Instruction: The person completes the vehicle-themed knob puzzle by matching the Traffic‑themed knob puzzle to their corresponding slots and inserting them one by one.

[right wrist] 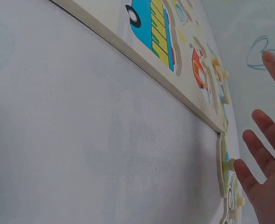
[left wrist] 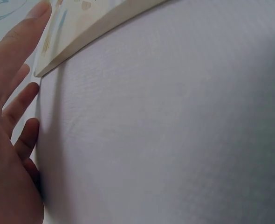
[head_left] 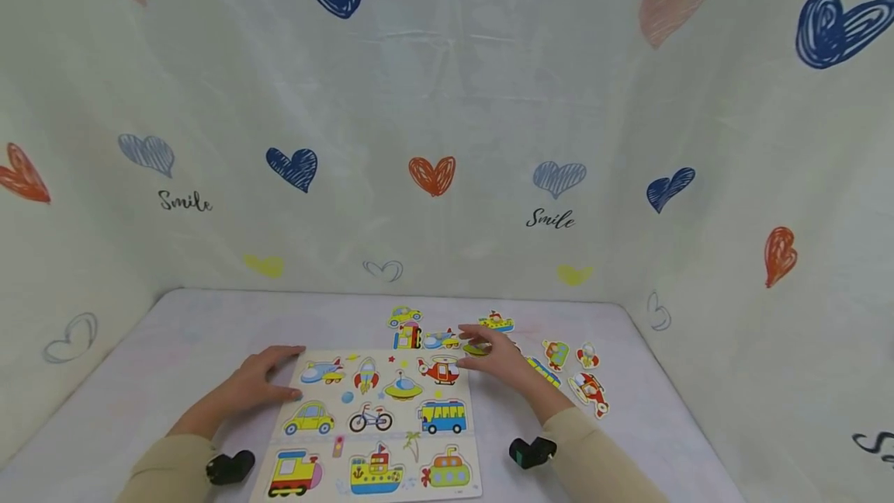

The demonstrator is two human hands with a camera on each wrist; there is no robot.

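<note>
A white wooden puzzle board point(head_left: 328, 487) with vehicle pictures lies in front of me. My left hand point(head_left: 247, 383) is at its left edge, thumb and fingers spread, fingertips right at the rim; the left wrist view shows its fingers extended beside the board's corner. Over the board's far right corner is my right hand point(head_left: 499, 355), its fingers apart and holding nothing in the right wrist view. Just by those fingers lies a flying saucer piece point(head_left: 476, 349), partly hidden. An airplane piece point(head_left: 441, 339) sits close to the left of it, beyond the board's far edge.
Beyond the board lie a car piece point(head_left: 404, 316), a train piece point(head_left: 407, 336) and a ship piece point(head_left: 496, 322). To the right are a bus piece point(head_left: 543, 371), a submarine piece point(head_left: 556, 354), a rocket piece point(head_left: 587, 356) and a helicopter piece point(head_left: 590, 393). A heart-printed curtain point(head_left: 489, 115) surrounds the table.
</note>
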